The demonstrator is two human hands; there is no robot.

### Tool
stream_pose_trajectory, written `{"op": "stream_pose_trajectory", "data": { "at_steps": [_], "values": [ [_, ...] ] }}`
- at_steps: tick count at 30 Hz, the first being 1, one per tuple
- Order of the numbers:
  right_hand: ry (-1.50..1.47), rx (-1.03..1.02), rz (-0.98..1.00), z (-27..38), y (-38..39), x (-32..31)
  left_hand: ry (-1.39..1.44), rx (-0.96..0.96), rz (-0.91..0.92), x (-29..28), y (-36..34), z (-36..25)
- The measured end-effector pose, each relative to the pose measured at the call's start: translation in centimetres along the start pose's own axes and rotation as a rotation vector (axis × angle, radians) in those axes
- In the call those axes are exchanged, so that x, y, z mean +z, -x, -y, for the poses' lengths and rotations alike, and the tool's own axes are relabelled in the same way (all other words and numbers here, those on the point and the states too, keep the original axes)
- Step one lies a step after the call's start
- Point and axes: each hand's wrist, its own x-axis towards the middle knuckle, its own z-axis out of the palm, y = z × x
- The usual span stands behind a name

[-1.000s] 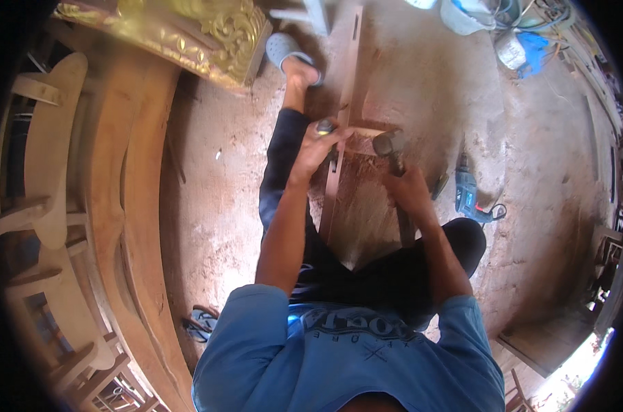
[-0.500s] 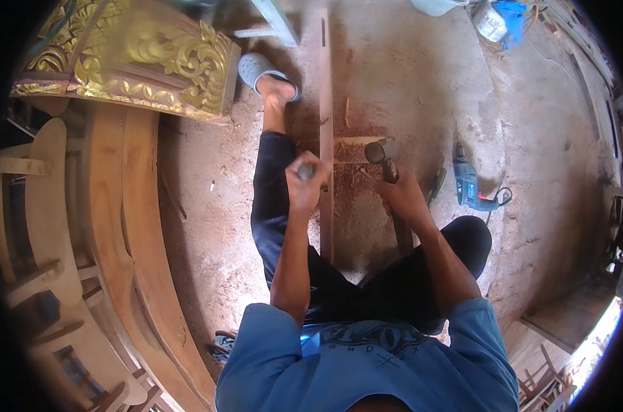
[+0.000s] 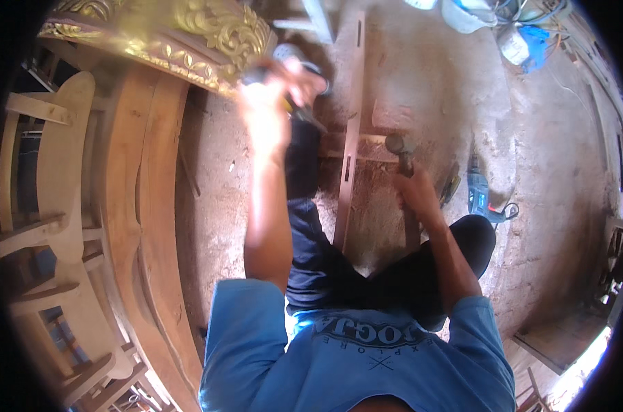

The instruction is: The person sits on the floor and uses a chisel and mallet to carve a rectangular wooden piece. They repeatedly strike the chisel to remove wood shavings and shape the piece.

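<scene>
My left hand is raised over my outstretched leg and smeared by motion. It is closed around a chisel, whose narrow blade points down and right. My right hand grips a hammer by its handle, the rounded head standing just past the fist. Between my legs lies a long wooden rail with slots cut in it, running away from me. A short wooden crosspiece lies across the floor beside the rail, near the hammer head.
A blue corded drill rests on the dusty floor to the right. At the left lie long curved boards and pale chair-like frames. A gold-painted carved panel sits at the far left. Buckets stand far right.
My left hand has lifted away from the rail, going up and left with the chisel. The rail now lies slightly slanted, with a slot exposed. My right hand still holds the hammer.
</scene>
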Motion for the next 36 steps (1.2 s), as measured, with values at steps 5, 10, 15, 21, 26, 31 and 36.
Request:
{"op": "stream_pose_trajectory", "data": {
  "at_steps": [5,10,15,21,26,31,36],
  "values": [
    [0.023,0.023,0.036,0.4,1.9,0.3,0.226,-0.375,-0.092,0.8,5.4,14.2],
    [0.114,0.067,0.043,0.3,2.7,-0.4,0.143,-0.450,-0.031,1.1,5.6,16.6],
    [0.188,0.076,-0.033,4.0,3.0,-1.2,0.137,-0.487,0.029,1.2,4.9,17.1],
    [0.069,-0.232,-0.131,11.6,4.7,-3.1,-0.059,-0.355,0.082,3.0,6.6,17.3],
    [0.027,-0.989,-0.228,21.1,5.2,-5.7,-0.067,-0.378,0.127,4.1,6.5,17.6],
    [0.385,-0.990,-0.486,24.9,1.9,-3.1,-0.107,-0.304,0.162,4.4,6.4,18.4],
    [0.993,-0.389,0.054,11.8,-3.5,3.4,0.288,-0.241,0.034,5.0,7.3,16.9]
  ]
}}
